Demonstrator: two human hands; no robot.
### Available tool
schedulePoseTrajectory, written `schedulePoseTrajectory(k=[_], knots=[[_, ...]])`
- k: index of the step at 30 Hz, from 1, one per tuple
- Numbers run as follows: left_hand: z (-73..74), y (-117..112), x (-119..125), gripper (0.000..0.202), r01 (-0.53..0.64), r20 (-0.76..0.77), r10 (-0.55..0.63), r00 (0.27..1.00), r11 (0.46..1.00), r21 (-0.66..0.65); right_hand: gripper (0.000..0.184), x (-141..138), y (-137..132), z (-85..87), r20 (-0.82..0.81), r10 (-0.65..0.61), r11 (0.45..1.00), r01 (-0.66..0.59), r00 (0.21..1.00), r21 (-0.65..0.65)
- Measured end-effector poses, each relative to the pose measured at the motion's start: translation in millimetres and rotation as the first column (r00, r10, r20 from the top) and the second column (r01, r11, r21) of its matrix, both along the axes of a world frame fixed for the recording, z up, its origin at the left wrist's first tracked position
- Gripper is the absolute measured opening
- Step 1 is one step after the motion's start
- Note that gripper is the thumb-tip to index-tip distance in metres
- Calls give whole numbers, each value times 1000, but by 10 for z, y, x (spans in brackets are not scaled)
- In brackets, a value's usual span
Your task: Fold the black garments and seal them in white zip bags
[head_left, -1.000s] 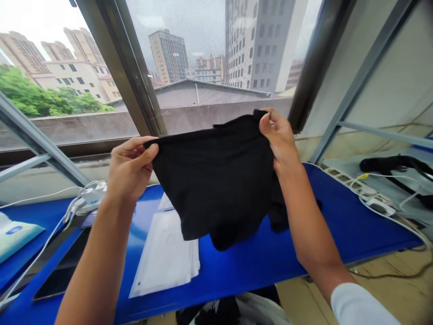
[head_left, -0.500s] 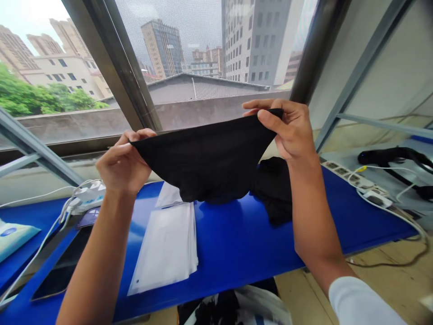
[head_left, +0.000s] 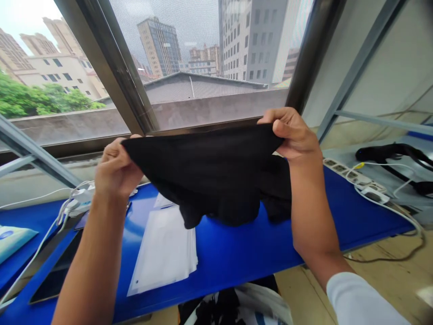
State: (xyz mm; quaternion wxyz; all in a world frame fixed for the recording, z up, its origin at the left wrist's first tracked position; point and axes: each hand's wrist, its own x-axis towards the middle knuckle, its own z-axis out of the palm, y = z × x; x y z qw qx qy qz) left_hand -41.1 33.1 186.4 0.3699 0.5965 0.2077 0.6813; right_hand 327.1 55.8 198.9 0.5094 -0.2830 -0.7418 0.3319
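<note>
Fabric fills the middle of the view: a black garment [head_left: 209, 171] hangs in the air over the far side of the blue tabletop [head_left: 237, 262], just in front of the window [head_left: 203, 54]. The left hand [head_left: 115, 174] pinches one end of its upper edge, fingers curled shut on the cloth, and the right hand [head_left: 294, 135] pinches the other end, a little higher and farther out. The long axis of the garment runs left to right between the two hands, with the top edge pulled nearly straight. The rest sags in loose folds toward the tabletop; whether it touches cannot be told. A stack of clear bags [head_left: 165, 253] lies below, toward the near edge. White cables [head_left: 76, 201] lie by the left end, and a power strip [head_left: 352, 178] beyond the right end.
</note>
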Motion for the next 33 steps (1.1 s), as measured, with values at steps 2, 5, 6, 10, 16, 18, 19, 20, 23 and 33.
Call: schedulePoseTrajectory(k=[2,5,6,10,16,18,19,20,23,33], knots=[[-7,32,-31,27,7,120,-7,993,1000,1,56,71,62,-9,59,156,987,-158,986,21],[1,59,-100,25,-7,-87,3,996,999,-51,44,113,64,12,174,120,990,-131,977,53],[10,57,-115,25,-36,-199,26,980,998,-48,42,120,36,24,134,81,992,-92,988,83],[55,6,-79,25,-98,-284,109,953,994,55,40,189,-109,60,-17,94,991,-92,995,99],[68,-68,75,20,-107,-194,104,976,994,-2,32,307,-112,42,111,-208,977,202,972,62],[85,-83,98,22,-109,-127,112,986,994,28,30,290,-141,45,-11,-214,967,214,977,136],[102,-96,104,25,-121,-71,125,990,991,55,28,270,-174,51,-77,-216,957,226,973,184],[124,-116,110,27,-145,-12,146,989,986,81,26,244,-219,61,-144,-227,938,256,963,234],[213,-223,126,28,-262,121,247,961,958,121,22,143,-391,103,-326,-295,845,404,898,351],[124,-15,-52,27,-213,-154,196,969,971,-109,39,50,-69,23,-170,-343,916,369,924,156]])
